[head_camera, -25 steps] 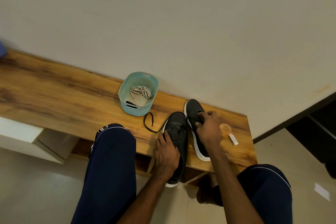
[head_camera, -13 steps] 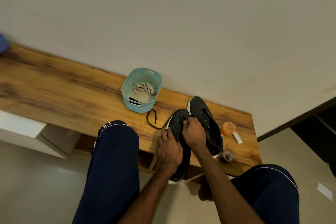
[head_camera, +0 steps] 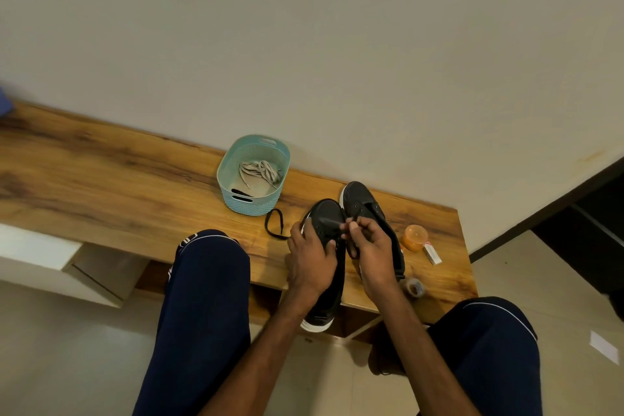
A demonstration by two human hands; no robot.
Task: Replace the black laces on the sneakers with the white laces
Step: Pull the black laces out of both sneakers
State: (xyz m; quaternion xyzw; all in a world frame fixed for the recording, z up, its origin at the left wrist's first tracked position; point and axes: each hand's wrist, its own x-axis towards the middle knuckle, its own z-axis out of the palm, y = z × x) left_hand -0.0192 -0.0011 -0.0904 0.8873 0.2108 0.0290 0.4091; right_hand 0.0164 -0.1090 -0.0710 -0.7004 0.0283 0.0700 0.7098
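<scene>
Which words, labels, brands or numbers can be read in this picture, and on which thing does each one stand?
No text can be read here.
Small white box: coloured print, too small to read.
White mark on the left trouser knee: partly folded, unreadable.
Left sneaker, right sneaker, basket, orange jar: no lettering shows.

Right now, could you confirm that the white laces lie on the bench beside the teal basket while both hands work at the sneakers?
Not quite: the head view shows the white laces inside the teal basket, not beside it. The left hand and right hand are at the sneakers.
</scene>
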